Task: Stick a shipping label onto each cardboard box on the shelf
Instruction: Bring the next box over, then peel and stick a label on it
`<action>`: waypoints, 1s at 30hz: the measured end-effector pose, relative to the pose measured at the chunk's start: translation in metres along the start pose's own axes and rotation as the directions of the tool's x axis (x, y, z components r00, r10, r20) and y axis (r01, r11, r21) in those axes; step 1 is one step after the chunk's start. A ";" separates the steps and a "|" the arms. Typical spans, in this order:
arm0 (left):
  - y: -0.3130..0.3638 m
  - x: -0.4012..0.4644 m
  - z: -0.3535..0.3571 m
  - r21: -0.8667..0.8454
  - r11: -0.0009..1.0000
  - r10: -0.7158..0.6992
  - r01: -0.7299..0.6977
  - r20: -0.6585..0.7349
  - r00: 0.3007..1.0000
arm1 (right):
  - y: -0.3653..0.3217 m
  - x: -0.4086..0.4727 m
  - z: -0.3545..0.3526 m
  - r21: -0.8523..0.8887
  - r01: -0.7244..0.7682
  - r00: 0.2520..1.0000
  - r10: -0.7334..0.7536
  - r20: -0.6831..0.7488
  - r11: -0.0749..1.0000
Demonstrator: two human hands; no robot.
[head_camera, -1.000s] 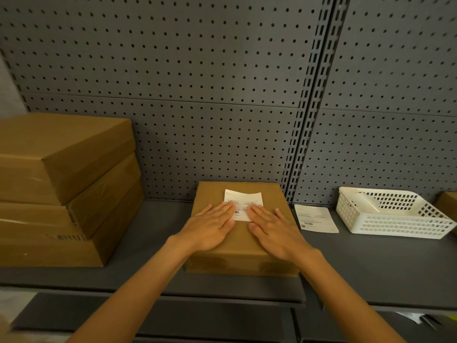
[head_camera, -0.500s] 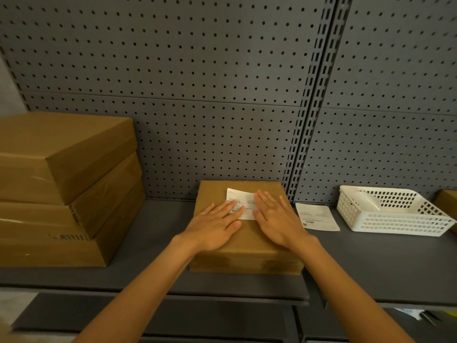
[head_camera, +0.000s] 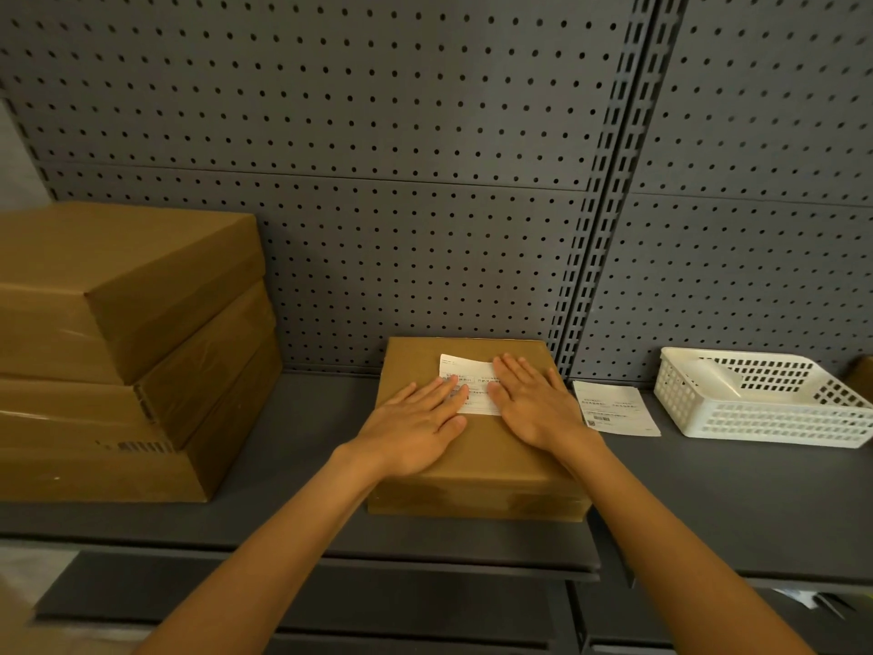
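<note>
A flat cardboard box [head_camera: 491, 470] lies in the middle of the grey shelf [head_camera: 302, 442]. A white shipping label [head_camera: 465, 373] lies on its top. My left hand [head_camera: 415, 427] lies flat with straight fingers pressing the label's lower left part. My right hand [head_camera: 531, 401] lies flat over the label's right side, fingers pointing to the back. A second label sheet [head_camera: 614, 406] lies on the shelf just right of the box. Three larger cardboard boxes [head_camera: 123, 352] are stacked at the left.
A white plastic basket [head_camera: 760, 401] stands at the right with a pale sheet in it. A sliver of another brown box [head_camera: 862, 375] shows at the far right edge. A perforated grey back panel [head_camera: 425, 182] closes the shelf behind.
My right hand has slid from the box's front right up and back over the label's right side. The left hand has crept slightly forward onto the label.
</note>
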State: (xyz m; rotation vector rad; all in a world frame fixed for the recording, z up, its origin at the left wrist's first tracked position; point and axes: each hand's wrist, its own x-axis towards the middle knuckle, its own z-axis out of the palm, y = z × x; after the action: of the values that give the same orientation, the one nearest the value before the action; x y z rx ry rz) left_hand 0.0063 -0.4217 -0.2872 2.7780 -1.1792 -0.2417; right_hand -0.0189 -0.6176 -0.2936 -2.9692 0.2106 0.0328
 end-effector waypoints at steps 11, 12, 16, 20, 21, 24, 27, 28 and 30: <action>0.004 0.028 -0.014 -0.062 0.998 -0.033 0.029 -0.059 0.998 | -0.001 -0.004 0.002 0.004 -0.010 0.999 0.010 -0.052 1.000; 0.004 0.037 -0.016 -0.049 0.998 -0.031 0.028 -0.048 0.998 | -0.001 -0.004 0.001 0.006 -0.007 0.999 0.007 -0.050 1.000; 0.005 0.059 -0.016 -0.022 1.000 -0.019 0.019 -0.012 1.000 | 0.000 -0.003 0.002 0.012 -0.002 0.999 0.002 -0.041 1.000; 0.001 0.061 -0.006 0.001 1.000 -0.020 0.020 -0.029 0.999 | 0.001 -0.002 0.004 0.005 0.000 0.999 0.000 -0.047 1.000; 0.000 0.061 -0.005 0.003 0.999 -0.032 0.032 -0.032 0.999 | 0.001 -0.002 0.004 0.011 -0.003 0.999 0.004 -0.047 1.000; -0.007 0.060 -0.003 -0.012 0.995 -0.095 0.094 -0.051 0.994 | 0.001 -0.002 0.003 0.027 -0.018 0.999 0.019 -0.047 0.999; -0.019 0.051 -0.004 -0.026 0.991 -0.130 0.128 -0.058 0.990 | 0.000 -0.002 0.004 0.033 -0.024 0.998 0.026 -0.053 0.999; -0.021 0.048 -0.004 -0.027 0.991 -0.132 0.131 -0.059 0.989 | 0.000 -0.003 0.003 0.037 -0.026 0.998 0.028 -0.053 0.999; -0.024 0.044 -0.004 -0.036 0.991 -0.134 0.132 -0.064 0.989 | -0.001 -0.003 0.003 0.041 -0.028 0.998 0.030 -0.051 0.999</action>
State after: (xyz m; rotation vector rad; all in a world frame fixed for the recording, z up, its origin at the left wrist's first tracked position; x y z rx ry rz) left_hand 0.0542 -0.4371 -0.2914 2.8164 -0.9687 -0.1762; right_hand -0.0222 -0.6161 -0.2961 -2.9289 0.2585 -0.0448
